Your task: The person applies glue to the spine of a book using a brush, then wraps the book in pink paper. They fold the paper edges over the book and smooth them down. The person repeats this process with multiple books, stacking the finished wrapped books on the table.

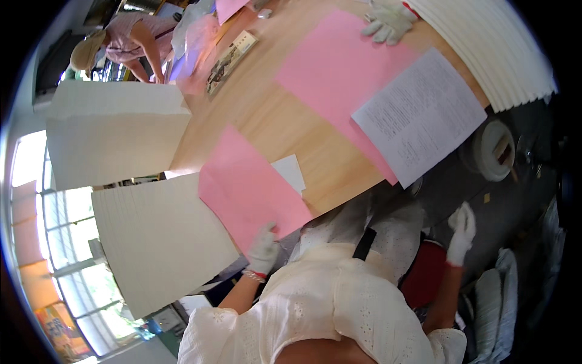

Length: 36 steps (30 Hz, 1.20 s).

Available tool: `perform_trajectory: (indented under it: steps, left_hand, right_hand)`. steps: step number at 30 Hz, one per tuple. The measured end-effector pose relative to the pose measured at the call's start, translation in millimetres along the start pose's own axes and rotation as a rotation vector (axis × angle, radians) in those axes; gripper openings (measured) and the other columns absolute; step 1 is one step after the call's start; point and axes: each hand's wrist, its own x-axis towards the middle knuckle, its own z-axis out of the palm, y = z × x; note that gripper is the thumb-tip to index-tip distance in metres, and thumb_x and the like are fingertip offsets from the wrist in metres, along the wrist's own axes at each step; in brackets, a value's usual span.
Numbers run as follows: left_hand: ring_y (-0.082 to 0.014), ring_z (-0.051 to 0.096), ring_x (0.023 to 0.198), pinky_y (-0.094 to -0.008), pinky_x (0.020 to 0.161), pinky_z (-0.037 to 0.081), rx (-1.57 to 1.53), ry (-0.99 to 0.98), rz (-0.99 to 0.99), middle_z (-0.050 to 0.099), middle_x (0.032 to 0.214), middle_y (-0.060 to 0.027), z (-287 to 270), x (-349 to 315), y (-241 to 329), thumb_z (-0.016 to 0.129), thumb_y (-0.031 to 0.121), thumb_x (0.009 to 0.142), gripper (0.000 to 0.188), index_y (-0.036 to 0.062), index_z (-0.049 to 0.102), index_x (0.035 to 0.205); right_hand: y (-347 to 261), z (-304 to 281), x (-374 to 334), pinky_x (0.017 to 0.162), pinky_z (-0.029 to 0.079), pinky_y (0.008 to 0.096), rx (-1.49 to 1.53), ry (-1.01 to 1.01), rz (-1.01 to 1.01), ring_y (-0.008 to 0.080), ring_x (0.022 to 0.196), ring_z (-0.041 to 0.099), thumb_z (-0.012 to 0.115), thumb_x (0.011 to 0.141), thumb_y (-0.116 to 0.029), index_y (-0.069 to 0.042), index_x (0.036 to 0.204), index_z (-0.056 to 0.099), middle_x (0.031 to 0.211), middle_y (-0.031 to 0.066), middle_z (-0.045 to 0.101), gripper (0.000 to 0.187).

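My left hand (263, 250), in a white glove with a red cuff, is closed on the near edge of a pink sheet (251, 188). That sheet lies on the wooden table, overhanging its near left edge and partly covering a small white card (290, 173). My right hand (462, 234), gloved as well, hangs in the air off the table's near right side. Its fingers are drawn together and I see nothing in them. Farther right lie a larger pink sheet (330, 67) and a printed white paper (418, 115) overlapping it.
Another person's gloved hand (391, 23) rests on the far pink sheet. Stacked white boards (160, 242) stand at left, and a pleated white stack (485, 42) at right. A long printed strip (231, 62) lies on the table (242, 109). A second person (130, 45) bends over at far left. A white bucket (494, 150) stands below, right.
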Motion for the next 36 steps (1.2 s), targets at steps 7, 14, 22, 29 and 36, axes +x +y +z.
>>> perform_trajectory:
  steps: [7, 14, 22, 29, 36]
  left_hand:
    - [-0.0249, 0.06, 0.076, -0.0326, 0.067, 0.05, -0.038, 0.618, -0.198, 0.061, 0.084, -0.0073, -141, 33, 33, 0.058, 0.001, 0.075, 0.01, 0.004, 0.059, 0.085]
    - [-0.025, 0.063, 0.077, -0.0363, 0.068, 0.051, -1.336, 0.73, -0.358, 0.063, 0.086, -0.0073, -97, 44, 64, 0.065, 0.013, 0.072, 0.023, 0.0034, 0.061, 0.093]
    - [-0.0231, 0.06, 0.085, -0.0377, 0.072, 0.053, -2.094, 0.637, -0.619, 0.06, 0.094, -0.0084, -26, 87, 59, 0.06, 0.023, 0.086, 0.039, 0.0041, 0.051, 0.118]
    - [-0.0263, 0.056, 0.099, -0.0381, 0.086, 0.046, -0.894, 0.461, 0.018, 0.056, 0.109, -0.0129, -54, 144, 117, 0.059, 0.026, 0.087, 0.049, -0.0004, 0.045, 0.125]
    - [-0.0318, 0.045, 0.122, -0.0453, 0.094, 0.041, -1.027, 0.62, 0.349, 0.045, 0.134, -0.0188, -69, 128, 152, 0.066, 0.024, 0.083, 0.075, 0.0043, 0.025, 0.142]
  right_hand:
    - [-113, 204, -87, 0.098, 0.042, 0.0415, 0.673, -1.198, 0.399, 0.0248, 0.119, 0.048, 0.054, 0.093, -0.021, 0.0, 0.146, 0.02, 0.137, 0.0124, 0.042, 0.066]
    - [-183, 371, -151, 0.09, 0.047, 0.0296, 0.374, -1.311, 0.229, 0.0173, 0.105, 0.057, 0.051, 0.084, -0.005, -0.002, 0.134, 0.042, 0.121, 0.0115, 0.057, 0.051]
    - [-171, 332, -163, 0.097, 0.042, 0.0379, -0.914, -1.585, -0.634, 0.0218, 0.119, 0.049, 0.054, 0.093, -0.023, -0.004, 0.13, 0.048, 0.127, 0.0155, 0.052, 0.042]
    - [-171, 306, -124, 0.104, 0.036, 0.0407, -0.056, -0.808, -0.711, 0.0293, 0.129, 0.04, 0.065, 0.086, -0.028, -0.01, 0.137, 0.039, 0.145, 0.0173, 0.031, 0.06]
    - [-192, 267, -66, 0.081, 0.044, 0.0265, 0.907, -1.182, -0.004, 0.0114, 0.09, 0.055, 0.058, 0.093, -0.022, -0.005, 0.108, 0.056, 0.098, 0.0022, 0.057, 0.022]
